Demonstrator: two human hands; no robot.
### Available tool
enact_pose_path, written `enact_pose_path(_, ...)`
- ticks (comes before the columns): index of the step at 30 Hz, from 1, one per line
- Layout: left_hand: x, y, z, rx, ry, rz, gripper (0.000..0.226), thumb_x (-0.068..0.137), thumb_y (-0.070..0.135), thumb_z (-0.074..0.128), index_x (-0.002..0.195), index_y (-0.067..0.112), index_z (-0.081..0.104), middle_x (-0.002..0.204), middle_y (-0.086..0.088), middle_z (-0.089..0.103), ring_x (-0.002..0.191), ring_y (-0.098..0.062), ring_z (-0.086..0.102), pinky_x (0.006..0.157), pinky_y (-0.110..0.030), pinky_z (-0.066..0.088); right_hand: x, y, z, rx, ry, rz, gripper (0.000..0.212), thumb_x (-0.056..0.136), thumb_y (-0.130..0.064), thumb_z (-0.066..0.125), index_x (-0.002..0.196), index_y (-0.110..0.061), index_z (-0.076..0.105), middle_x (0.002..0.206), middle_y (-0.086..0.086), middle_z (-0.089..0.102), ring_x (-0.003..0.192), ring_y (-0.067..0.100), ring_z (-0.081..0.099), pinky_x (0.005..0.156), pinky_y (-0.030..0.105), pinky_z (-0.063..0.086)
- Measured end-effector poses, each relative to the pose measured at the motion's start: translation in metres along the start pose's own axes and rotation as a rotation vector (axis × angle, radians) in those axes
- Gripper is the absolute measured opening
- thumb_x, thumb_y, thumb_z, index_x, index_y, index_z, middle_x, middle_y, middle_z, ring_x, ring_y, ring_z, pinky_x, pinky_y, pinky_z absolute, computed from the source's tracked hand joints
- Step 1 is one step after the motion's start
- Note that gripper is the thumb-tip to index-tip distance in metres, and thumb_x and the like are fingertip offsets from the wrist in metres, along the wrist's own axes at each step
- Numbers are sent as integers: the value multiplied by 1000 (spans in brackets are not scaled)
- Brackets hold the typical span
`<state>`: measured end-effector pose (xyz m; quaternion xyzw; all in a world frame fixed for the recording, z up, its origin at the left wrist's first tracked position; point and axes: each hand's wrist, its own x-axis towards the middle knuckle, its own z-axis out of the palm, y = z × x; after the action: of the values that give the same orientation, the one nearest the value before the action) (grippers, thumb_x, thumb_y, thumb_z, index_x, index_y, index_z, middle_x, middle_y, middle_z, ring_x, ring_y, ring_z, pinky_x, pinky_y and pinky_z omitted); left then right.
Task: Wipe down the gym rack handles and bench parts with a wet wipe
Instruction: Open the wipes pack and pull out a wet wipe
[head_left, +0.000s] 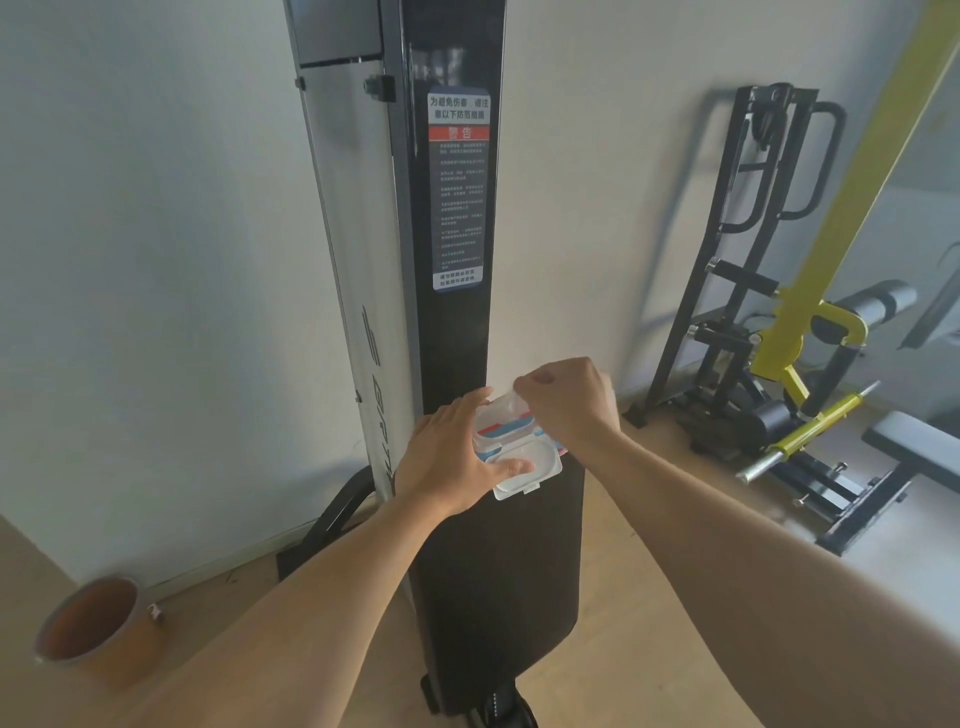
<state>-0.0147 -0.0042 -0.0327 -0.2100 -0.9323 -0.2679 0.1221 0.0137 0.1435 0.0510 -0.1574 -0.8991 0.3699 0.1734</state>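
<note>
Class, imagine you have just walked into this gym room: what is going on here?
A person is getting a wet wipe ready for cleaning. A pack of wet wipes rests on the black bench pad, with its plastic flip lid open toward the camera. The left hand steadies the pack from the side, while the right hand pinches a wipe and pulls it up from the opening. No wiping has begun yet. An orange bin stands on the floor to the left.

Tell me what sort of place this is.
Probably a small home or private gym room. A black padded bench stands at an upright machine bearing a warning label, a black rack leans on the white wall, and yellow-framed equipment stands nearby.
</note>
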Motion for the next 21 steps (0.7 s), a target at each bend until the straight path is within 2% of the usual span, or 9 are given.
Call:
enact_pose_path(4, 0, -2, 1, 5, 43, 108, 70, 74, 79, 59, 132, 44, 43, 130, 15, 60, 114, -10, 61, 103, -29, 44, 8, 22, -7, 48, 64, 103, 17, 85, -28, 66, 79, -20, 80, 81, -2, 75, 60, 10, 62, 48, 17, 47)
enact_pose_path(7, 1, -4, 5, 34, 44, 167, 65, 78, 75, 59, 133, 47, 40, 131, 14, 58, 115, -11, 59, 105, -32, 43, 5, 34, -6, 34, 43, 128, 17, 86, -26, 65, 83, -19, 81, 83, 0, 76, 57, 6, 58, 41, 13, 39)
enact_pose_path(9, 1, -6, 7, 54, 46, 194, 65, 80, 73, 59, 135, 48, 36, 135, 14, 55, 118, -12, 57, 106, -35, 43, 3, 36, -3, -12, 38, 80, 15, 86, -22, 64, 90, -21, 79, 89, -1, 75, 59, 6, 58, 38, 10, 34)
enact_pose_path(11, 1, -8, 8, 67, 43, 205, 66, 80, 72, 59, 137, 50, 33, 138, 15, 53, 120, -12, 56, 106, -35, 43, 0, 35, -2, -127, 66, -62, 18, 88, -17, 64, 100, -26, 75, 100, -7, 72, 74, 10, 60, 46, 12, 38)
enact_pose_path(12, 1, -8, 8, 73, 42, 210, 67, 80, 72, 58, 138, 51, 31, 139, 14, 52, 121, -12, 56, 106, -36, 43, -1, 36, -2, -205, 70, -192, 18, 91, -15, 66, 101, -27, 74, 105, -8, 70, 85, 11, 60, 56, 13, 45)
enact_pose_path(14, 1, -7, 8, 84, 46, 210, 67, 80, 74, 57, 138, 52, 30, 141, 13, 52, 123, -13, 56, 105, -36, 43, -2, 36, -1, -354, 68, -501, 18, 88, -11, 72, 94, -26, 78, 111, -6, 70, 102, 15, 58, 82, 26, 55)
enact_pose_path(16, 1, -6, 8, 84, 53, 195, 67, 80, 75, 55, 138, 50, 33, 143, 11, 52, 125, -14, 56, 106, -36, 42, -5, 33, -4, -427, 76, -719, 19, 85, -8, 75, 89, -26, 80, 109, -5, 72, 105, 18, 58, 92, 36, 53)
enact_pose_path(18, 1, -5, 7, 80, 59, 190, 64, 79, 75, 55, 135, 48, 38, 145, 10, 51, 127, -15, 55, 108, -36, 41, -10, 27, -6, -516, 15, -813, 16, 91, -17, 68, 92, -29, 79, 106, -10, 73, 101, 15, 57, 94, 34, 49)
enact_pose_path(21, 0, -5, 6, 55, 72, 208, 62, 78, 72, 61, 129, 49, 35, 142, 11, 55, 124, -15, 58, 107, -33, 41, -13, 23, -3, -541, -46, -730, 22, 98, -36, 55, 109, -35, 74, 113, -14, 71, 101, 11, 54, 94, 27, 41)
